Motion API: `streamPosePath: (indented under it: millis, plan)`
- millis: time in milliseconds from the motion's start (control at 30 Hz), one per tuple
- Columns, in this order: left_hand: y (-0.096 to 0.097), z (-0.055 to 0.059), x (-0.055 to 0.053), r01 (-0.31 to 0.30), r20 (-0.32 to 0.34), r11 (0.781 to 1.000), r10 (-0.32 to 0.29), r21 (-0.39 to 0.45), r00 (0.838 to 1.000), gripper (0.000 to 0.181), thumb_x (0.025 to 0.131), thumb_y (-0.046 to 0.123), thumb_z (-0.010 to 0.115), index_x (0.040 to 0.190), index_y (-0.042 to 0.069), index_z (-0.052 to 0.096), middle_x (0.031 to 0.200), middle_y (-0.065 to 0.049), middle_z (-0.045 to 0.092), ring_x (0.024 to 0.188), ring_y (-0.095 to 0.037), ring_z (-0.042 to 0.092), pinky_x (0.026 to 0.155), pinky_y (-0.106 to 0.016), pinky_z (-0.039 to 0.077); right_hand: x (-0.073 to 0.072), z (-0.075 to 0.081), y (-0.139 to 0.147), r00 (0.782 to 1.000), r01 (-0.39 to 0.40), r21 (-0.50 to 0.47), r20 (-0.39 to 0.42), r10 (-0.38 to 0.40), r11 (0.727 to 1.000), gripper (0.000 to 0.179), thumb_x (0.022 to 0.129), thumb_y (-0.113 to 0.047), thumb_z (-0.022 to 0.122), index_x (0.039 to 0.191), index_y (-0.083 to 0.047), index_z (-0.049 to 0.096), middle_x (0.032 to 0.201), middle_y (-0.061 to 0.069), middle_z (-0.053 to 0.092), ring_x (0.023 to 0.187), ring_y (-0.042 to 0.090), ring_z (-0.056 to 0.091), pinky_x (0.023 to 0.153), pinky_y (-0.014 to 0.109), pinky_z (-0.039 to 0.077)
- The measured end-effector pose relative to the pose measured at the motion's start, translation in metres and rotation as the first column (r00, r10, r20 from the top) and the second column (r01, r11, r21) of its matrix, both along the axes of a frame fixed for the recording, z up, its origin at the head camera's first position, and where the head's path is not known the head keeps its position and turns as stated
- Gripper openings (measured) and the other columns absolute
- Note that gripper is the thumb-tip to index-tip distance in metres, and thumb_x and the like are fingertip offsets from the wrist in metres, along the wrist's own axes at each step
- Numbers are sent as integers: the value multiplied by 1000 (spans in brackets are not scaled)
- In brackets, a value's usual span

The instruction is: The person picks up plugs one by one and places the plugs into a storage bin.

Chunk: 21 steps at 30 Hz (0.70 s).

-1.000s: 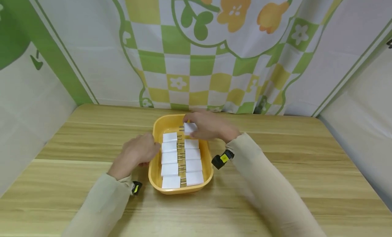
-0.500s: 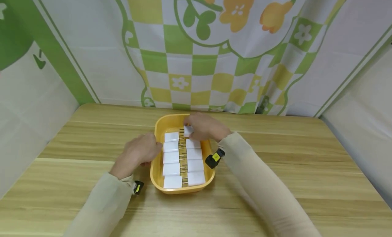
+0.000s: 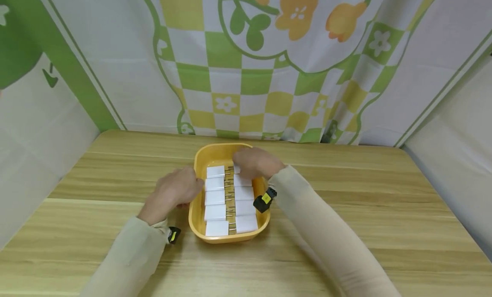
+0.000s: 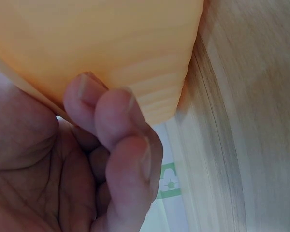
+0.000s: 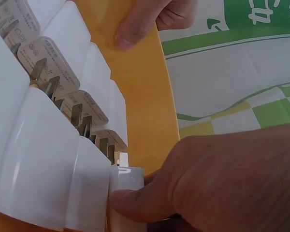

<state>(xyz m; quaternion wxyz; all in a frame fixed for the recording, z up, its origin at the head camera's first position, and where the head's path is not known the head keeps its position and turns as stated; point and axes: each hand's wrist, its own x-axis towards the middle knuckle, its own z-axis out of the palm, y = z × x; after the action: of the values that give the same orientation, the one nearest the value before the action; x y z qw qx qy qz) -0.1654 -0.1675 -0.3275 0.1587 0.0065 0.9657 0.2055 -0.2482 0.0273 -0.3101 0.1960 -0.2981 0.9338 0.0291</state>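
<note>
A yellow plastic basin [image 3: 215,240] holds two rows of white plug-in chargers, a left row [image 3: 214,197] and a right row [image 3: 244,207], their metal prongs facing each other along the middle. My left hand [image 3: 173,190] grips the basin's left rim, thumb inside and curled fingers against the outer wall [image 4: 130,34] in the left wrist view. At the far end of the right row, my right hand [image 3: 254,162] pinches a white charger [image 5: 128,179] between thumb and fingers, low in the basin. In the head view the hand hides most of that charger.
The basin stands on a wooden table [image 3: 346,194] near its back edge. Behind it hangs a green, yellow and white checked curtain [image 3: 253,81]. Black bands with yellow marks, a left one [image 3: 174,235] and a right one [image 3: 265,199], sit at the sleeve cuffs.
My right hand has moved down and slightly nearer with the charger, which now sits lower at the far end of the right row. The left hand keeps its grip on the rim.
</note>
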Motion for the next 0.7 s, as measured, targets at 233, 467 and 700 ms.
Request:
streamPosePath:
  millis: [233, 467, 700]
  plan:
    - [1, 1, 0, 0, 3, 1000, 0, -5, 1000, 37, 101, 21, 42, 73, 6, 61, 60, -8, 62, 48, -19, 57, 42, -27, 40, 3, -3, -2, 1000, 5, 52, 4, -5, 999, 27, 101, -10, 52, 126, -14, 63, 136, 6, 58, 105, 20, 55, 93, 38, 45]
    - [1, 1, 0, -2, 3, 1000, 2, -5, 1000, 37, 101, 21, 42, 73, 6, 61, 60, -9, 62, 48, -19, 57, 42, -27, 41, 4, -5, -4, 1000, -1, 98, 24, -2, 995, 38, 103, -14, 46, 140, -12, 57, 154, 9, 45, 134, 25, 48, 113, 43, 37]
    - [0, 0, 0, -2, 3, 1000, 2, -6, 1000, 37, 101, 21, 42, 72, 6, 61, 60, -8, 62, 48, -18, 57, 42, -26, 40, 3, -5, -5, 998, 21, 64, 53, -24, 998, 36, 103, -13, 45, 135, -9, 59, 148, 9, 51, 131, 25, 50, 109, 42, 39]
